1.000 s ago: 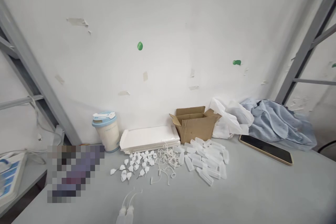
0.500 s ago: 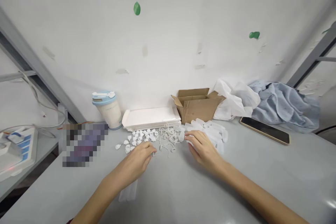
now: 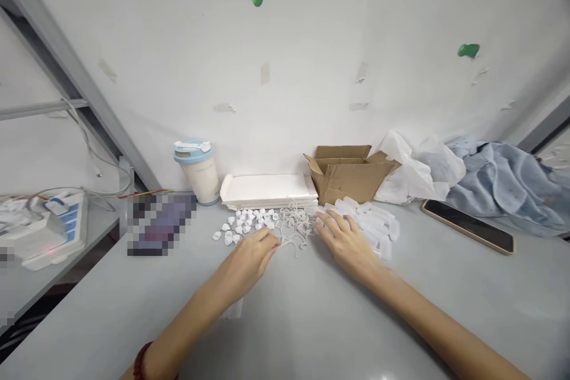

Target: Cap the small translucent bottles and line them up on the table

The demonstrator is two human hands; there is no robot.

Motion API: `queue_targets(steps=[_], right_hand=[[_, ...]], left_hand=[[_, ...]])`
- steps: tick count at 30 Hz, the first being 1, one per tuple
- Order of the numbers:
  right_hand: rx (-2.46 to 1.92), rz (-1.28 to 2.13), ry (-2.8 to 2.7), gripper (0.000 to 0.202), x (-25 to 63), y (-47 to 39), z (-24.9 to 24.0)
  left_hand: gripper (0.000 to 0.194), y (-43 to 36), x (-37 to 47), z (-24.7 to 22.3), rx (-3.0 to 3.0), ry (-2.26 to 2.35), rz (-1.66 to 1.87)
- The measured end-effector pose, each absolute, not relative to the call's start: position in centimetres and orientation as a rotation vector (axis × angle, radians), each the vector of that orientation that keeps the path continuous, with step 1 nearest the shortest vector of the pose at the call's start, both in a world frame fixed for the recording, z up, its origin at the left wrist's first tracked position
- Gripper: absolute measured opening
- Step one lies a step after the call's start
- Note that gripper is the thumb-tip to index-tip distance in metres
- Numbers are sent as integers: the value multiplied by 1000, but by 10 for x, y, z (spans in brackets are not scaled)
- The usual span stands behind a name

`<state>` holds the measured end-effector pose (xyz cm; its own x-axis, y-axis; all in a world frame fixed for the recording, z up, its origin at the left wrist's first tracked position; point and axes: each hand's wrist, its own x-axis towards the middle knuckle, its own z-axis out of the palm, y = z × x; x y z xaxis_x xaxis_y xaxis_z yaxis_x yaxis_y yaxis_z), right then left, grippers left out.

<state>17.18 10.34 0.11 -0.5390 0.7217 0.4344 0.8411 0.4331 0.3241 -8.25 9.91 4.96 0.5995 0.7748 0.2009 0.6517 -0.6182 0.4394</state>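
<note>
Half a second ago the left hand [image 3: 249,258] lay a little nearer on the counter [image 3: 312,320]; now it has crept farther, its fingers pinched together at the near edge of the tangle of white plastic loops [image 3: 294,227], seemingly nipping one loop, though the blur makes that hard to confirm. The right hand [image 3: 347,243] has also slid slightly farther and now lies open, palm down, fingers spread and touching the near left edge of the heap of clear small bottles [image 3: 371,225]. Under the left forearm a pale bottle pair [image 3: 234,309] shows only partly. Just left of the loops sits a scatter of small white caps [image 3: 244,222]. Farther back, a stack of white sheets [image 3: 269,190] lies against the wall, with a blue-lidded cup [image 3: 198,171] to its left and an open cardboard box [image 3: 351,173] to its right. A dark phone [image 3: 467,227] lies far right, beside a white plastic bag [image 3: 414,169] and blue cloth [image 3: 507,181].
</note>
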Motion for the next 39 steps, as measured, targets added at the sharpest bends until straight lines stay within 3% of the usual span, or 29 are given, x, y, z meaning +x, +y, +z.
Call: queue_targets(steps=[12,19,24,32,39], right_hand=[[-1275,-874,-2462,30,169,106,5],[-932,-340,-1944,31,161,78,21],[-870,34,-1863,26,142,49,37],[-874,264,-1835,24,136,43,26],[-882,166,-1831,20,133,43,20]], left_hand=[[13,88,-71,57,2146,1073,876],[12,85,-66,59,1692,1142,953],[19,81,-62,65,1386,1199,972],[18,73,-60,63,1356,1139,946],[20,67,-57,67,1481,1134,980]])
